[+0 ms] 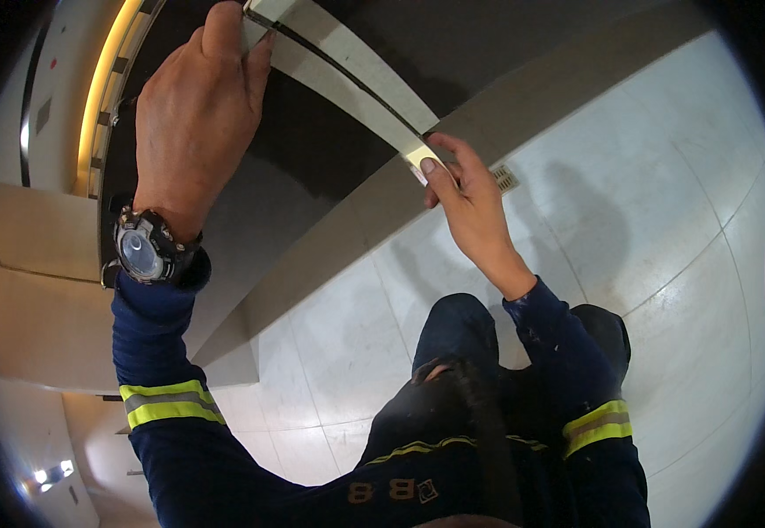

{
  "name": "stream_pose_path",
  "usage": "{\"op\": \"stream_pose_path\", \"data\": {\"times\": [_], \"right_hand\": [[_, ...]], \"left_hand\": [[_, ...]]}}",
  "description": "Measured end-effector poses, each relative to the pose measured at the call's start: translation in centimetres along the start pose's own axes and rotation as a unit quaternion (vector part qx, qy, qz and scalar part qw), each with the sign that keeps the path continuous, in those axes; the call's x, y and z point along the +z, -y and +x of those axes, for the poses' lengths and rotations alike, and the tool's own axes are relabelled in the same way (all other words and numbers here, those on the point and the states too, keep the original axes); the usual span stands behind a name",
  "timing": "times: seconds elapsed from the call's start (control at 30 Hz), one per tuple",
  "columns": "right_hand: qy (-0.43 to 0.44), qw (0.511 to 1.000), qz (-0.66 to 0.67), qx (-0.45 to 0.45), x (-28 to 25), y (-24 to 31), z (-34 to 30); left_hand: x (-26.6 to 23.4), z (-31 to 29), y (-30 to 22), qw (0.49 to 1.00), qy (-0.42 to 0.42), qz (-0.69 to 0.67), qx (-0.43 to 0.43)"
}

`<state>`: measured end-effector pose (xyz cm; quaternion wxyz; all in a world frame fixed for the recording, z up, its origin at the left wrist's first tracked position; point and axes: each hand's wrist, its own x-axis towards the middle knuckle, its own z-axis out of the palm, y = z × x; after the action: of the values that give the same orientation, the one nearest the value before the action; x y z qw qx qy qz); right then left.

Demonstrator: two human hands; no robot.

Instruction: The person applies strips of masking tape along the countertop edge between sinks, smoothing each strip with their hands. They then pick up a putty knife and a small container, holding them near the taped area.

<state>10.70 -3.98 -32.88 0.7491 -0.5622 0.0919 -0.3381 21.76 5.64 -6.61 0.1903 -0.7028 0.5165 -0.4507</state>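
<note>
A long pale strip [338, 92] runs slantwise between my two hands over a dark surface. At its far upper-left end, my left hand [193, 119] is closed, with thumb and fingers pinching the edge; the fingertips are partly hidden. My right hand [475, 207] grips the nearer lower-right end between thumb and fingers, where the strip catches bright light. Alongside lies a second pale band [369, 57], parted from the strip by a narrow dark gap [351, 77]. I cannot tell whether the two are joined.
A dark panel [312, 150] with a brown-grey border [338, 207] lies beneath the strip. Pale floor tiles [664, 211] stretch to the right, with a small drain grate [505, 179] near my right hand. A glowing yellow light strip [101, 97] and beige panels [39, 229] stand left.
</note>
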Motion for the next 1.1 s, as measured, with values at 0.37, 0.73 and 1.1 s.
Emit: {"op": "stream_pose_path", "data": {"times": [0.37, 0.73, 1.1], "right_hand": [[0.012, 0.999, 0.015, 0.028, -0.1, 0.3, 0.7], [0.079, 0.995, 0.004, 0.052, -0.6, 0.6, 1.2], [0.032, 0.999, 0.033, 0.029, -0.2, -1.0, 1.6]], "left_hand": [[-0.1, 0.1, -1.2, 0.998, -0.07, -0.008, -0.005], [-0.3, -0.2, -0.9, 0.998, -0.051, -0.021, -0.035], [0.2, 0.0, -0.4, 0.998, -0.036, 0.004, -0.043]]}}
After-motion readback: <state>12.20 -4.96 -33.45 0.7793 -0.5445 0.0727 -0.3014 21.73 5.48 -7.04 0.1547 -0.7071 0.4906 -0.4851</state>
